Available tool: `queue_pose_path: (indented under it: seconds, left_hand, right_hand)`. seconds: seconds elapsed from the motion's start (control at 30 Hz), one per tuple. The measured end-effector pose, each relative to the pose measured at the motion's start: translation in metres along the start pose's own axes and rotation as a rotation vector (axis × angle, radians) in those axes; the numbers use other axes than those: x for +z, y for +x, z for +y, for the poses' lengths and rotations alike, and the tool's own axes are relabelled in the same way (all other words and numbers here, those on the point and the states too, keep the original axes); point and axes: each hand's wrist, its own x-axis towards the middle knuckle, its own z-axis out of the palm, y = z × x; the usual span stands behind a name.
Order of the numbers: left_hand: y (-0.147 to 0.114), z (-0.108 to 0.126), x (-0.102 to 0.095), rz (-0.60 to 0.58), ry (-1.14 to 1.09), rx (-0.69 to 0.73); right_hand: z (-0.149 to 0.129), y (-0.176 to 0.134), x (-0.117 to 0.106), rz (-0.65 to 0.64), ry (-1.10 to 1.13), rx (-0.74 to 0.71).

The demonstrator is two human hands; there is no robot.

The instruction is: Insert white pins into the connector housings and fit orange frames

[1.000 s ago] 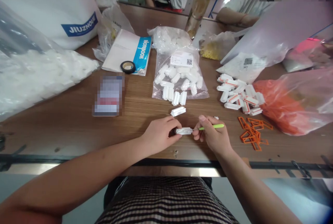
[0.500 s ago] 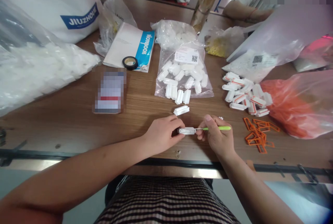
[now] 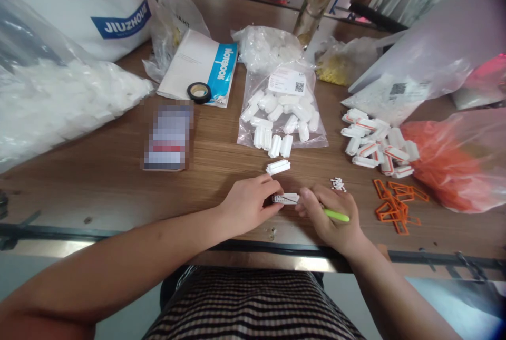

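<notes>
Between thumb and fingers, my left hand [image 3: 251,200] grips the left end of a small white plastic connector housing [image 3: 291,198], low over the table. My right hand [image 3: 332,213] is closed around a pick tool with a bright green handle [image 3: 337,215]. The tool's thin dark shaft lies across the face of the housing. Just behind my right hand is a little heap of tiny white pieces [image 3: 338,184]. Another white housing [image 3: 278,166] lies beyond my left fingertips. Orange rectangular frames [image 3: 397,205] lie in a loose pile to the right.
A clear bag [image 3: 282,103] spills white housings mid-table. Housings with orange strips [image 3: 377,142] sit beside a bag of orange parts [image 3: 454,166]. At left are a phone [image 3: 168,137], a notebook [image 3: 197,68] with a tape roll [image 3: 198,93], and a large bag of white parts [image 3: 67,103]. People sit opposite.
The green handle has tilted down at its right end as my right hand turned. The heap of tiny white pieces now shows more fully. My left hand keeps its hold.
</notes>
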Motion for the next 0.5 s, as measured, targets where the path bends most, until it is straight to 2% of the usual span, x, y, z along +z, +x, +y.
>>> queue_pose_path:
  seconds: [0.07, 0.13, 0.37, 0.5]
  left_hand:
    - [0.0, 0.0, 0.0, -0.008, -0.012, -0.013]
    - [0.0, 0.0, 0.0, -0.007, -0.017, -0.021]
    - [0.001, -0.004, 0.001, 0.012, -0.005, 0.01]
    - [0.001, -0.004, 0.001, 0.014, 0.003, 0.005]
  right_hand:
    - [-0.003, 0.001, 0.0, -0.009, -0.109, -0.119]
    - [-0.003, 0.001, 0.002, 0.009, -0.14, -0.154]
    - [0.008, 0.003, 0.006, 0.235, 0.273, 0.202]
    - [0.009, 0.006, 0.008, 0.193, 0.322, 0.273]
